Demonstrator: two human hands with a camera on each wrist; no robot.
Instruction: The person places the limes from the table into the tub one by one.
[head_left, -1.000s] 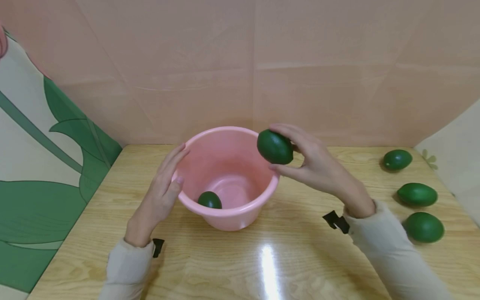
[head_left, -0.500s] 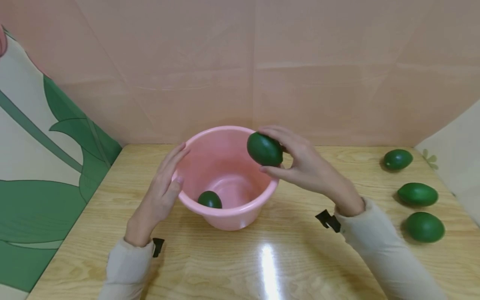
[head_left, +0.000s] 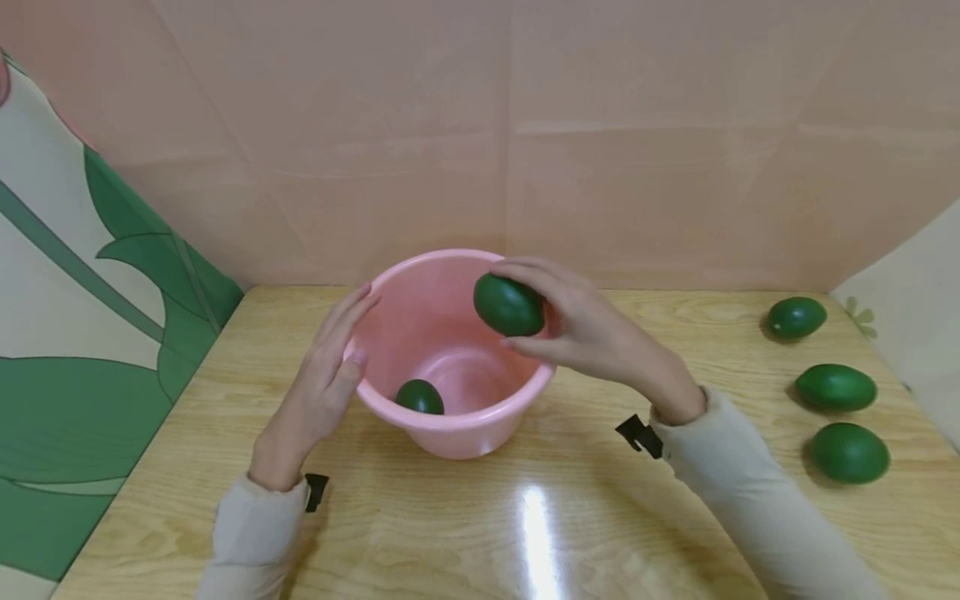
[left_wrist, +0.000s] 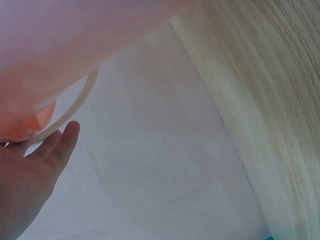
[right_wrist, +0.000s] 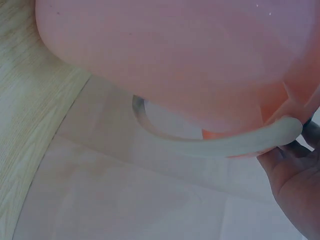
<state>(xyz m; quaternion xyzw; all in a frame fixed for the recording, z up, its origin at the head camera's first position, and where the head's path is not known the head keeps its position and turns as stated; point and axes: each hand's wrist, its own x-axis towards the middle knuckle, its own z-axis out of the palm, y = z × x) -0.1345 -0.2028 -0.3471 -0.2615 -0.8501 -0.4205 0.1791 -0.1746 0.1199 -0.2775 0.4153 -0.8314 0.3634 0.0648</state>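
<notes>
A pink bucket (head_left: pixel 457 433) stands upright on the table, one green avocado (head_left: pixel 420 397) lying at its bottom. My left hand (head_left: pixel 318 387) rests on the bucket's left rim with its fingers fairly straight. Over the right part of the opening, my right hand (head_left: pixel 581 325) grips a second dark green avocado (head_left: pixel 509 305) between thumb and fingers. Seen from the left wrist, the left hand (left_wrist: pixel 35 175) is beside the bucket wall (left_wrist: pixel 60 45). In the right wrist view a pale handle (right_wrist: pixel 220 146) hangs along the bucket, and the right hand (right_wrist: pixel 300 185) shows at the right edge.
At the right of the wooden table (head_left: pixel 420 533) lie three more avocados, one at the back (head_left: pixel 797 318), one in the middle (head_left: pixel 836 387) and one nearer (head_left: pixel 850 453). A pinkish covered wall (head_left: pixel 510 150) rises directly behind the table.
My right hand has moved left with the avocado, from the bucket's right rim to over its opening, and slightly lower. My left hand has stayed on the rim.
</notes>
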